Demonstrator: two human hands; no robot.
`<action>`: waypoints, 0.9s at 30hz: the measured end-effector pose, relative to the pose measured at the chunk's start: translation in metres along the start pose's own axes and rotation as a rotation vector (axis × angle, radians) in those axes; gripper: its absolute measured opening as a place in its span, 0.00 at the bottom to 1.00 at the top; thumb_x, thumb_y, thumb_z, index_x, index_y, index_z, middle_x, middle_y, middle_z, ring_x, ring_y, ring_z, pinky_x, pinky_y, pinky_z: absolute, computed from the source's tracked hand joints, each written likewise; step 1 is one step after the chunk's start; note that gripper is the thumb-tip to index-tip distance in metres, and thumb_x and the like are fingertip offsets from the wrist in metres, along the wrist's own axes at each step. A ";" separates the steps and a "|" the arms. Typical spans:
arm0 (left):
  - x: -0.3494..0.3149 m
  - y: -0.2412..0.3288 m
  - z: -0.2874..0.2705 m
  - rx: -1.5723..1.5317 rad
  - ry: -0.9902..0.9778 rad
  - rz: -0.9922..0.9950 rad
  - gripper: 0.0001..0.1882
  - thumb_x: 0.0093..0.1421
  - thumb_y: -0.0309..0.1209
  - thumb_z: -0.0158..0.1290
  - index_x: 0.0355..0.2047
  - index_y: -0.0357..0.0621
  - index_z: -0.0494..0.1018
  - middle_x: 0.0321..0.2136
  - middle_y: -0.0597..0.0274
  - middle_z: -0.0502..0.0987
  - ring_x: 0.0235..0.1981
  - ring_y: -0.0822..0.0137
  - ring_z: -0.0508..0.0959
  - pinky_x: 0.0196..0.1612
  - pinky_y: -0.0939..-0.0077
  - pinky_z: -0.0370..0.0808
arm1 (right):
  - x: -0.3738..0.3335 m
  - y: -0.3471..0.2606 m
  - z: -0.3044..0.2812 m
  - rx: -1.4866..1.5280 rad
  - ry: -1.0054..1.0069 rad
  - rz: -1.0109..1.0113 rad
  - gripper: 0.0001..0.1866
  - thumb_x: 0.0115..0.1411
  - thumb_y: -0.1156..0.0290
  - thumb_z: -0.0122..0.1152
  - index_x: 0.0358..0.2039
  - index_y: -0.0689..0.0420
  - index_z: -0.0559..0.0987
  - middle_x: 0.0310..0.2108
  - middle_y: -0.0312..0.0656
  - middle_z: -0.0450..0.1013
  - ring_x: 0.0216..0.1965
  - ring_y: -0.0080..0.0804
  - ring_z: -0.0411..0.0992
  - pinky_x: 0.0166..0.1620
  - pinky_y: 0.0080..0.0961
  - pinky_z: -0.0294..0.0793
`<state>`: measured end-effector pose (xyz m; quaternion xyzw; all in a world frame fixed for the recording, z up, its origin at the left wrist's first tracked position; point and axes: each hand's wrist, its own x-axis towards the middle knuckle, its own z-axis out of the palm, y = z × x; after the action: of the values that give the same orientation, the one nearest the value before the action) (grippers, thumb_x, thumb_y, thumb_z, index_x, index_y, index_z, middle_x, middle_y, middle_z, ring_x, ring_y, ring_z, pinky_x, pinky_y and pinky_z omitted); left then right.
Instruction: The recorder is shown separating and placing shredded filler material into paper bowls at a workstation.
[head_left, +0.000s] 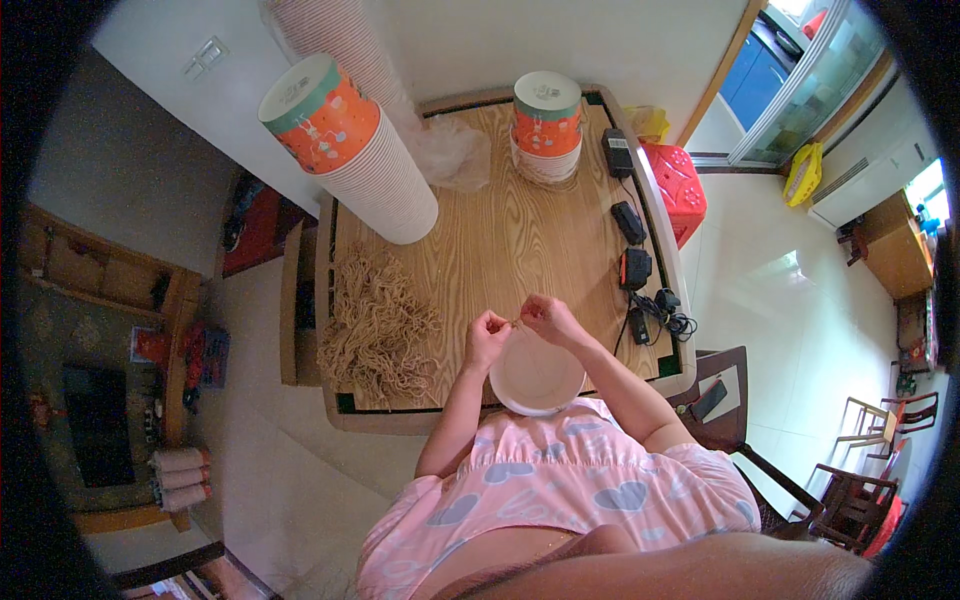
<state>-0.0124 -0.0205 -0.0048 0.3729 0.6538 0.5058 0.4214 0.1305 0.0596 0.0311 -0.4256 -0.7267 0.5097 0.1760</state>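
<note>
My left hand (487, 338) and my right hand (548, 320) are both closed in a pinch, close together at the far rim of a white paper bucket (538, 380). Between the fingertips shows a small tan bit that looks like twine; most of it is hidden by the fingers. The bucket leans against my front at the table's near edge, its open mouth facing up. To the left of my left hand lies a loose heap of tan twine (380, 335).
A tall stack of orange and green paper buckets (375, 170) stands at the far left of the wooden table (480, 230). A shorter stack (547, 130) is at the back. Black chargers and cables (640, 270) line the right edge. A red stool (675, 190) is beyond.
</note>
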 end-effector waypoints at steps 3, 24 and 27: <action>-0.003 0.011 0.000 -0.014 -0.004 -0.017 0.04 0.47 0.22 0.52 0.20 0.41 0.68 0.17 0.71 0.69 0.20 0.80 0.68 0.26 0.84 0.66 | 0.001 0.003 -0.001 0.037 -0.030 0.005 0.06 0.48 0.72 0.56 0.27 0.60 0.74 0.20 0.38 0.70 0.23 0.21 0.65 0.27 0.21 0.66; 0.009 0.001 0.000 -0.285 -0.013 -0.190 0.03 0.51 0.27 0.52 0.27 0.43 0.70 0.23 0.68 0.73 0.23 0.77 0.71 0.26 0.84 0.68 | -0.004 -0.015 0.001 -0.117 0.004 -0.375 0.05 0.47 0.74 0.57 0.26 0.60 0.74 0.21 0.42 0.70 0.25 0.32 0.71 0.29 0.26 0.70; 0.009 -0.001 0.004 -0.287 0.035 -0.194 0.05 0.51 0.28 0.54 0.27 0.42 0.70 0.23 0.68 0.73 0.23 0.77 0.71 0.25 0.84 0.68 | -0.004 -0.013 0.002 -0.122 0.017 -0.299 0.05 0.46 0.75 0.57 0.26 0.60 0.74 0.22 0.43 0.70 0.25 0.33 0.71 0.29 0.26 0.70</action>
<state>-0.0116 -0.0111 -0.0074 0.2351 0.6150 0.5574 0.5057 0.1260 0.0532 0.0423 -0.3269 -0.8099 0.4292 0.2301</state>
